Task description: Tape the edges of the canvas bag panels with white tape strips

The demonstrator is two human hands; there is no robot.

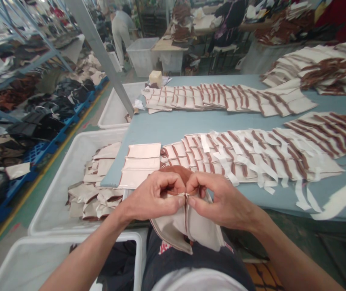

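A cream fabric piece with a brown edge hangs in front of me over my lap. My left hand pinches its top edge, fingers closed. My right hand pinches the same edge right beside it, thumbs almost touching. Just beyond my hands, on the blue table, lies a row of overlapped cream pieces with brown strips, with white paper strips scattered over them. A small stack of plain cream pieces sits at the table's near left corner.
A white bin at my left holds several cream pieces; another white bin is near my left arm. A second row of pieces lies farther back. Racks with dark material line the left aisle. A person stands far off.
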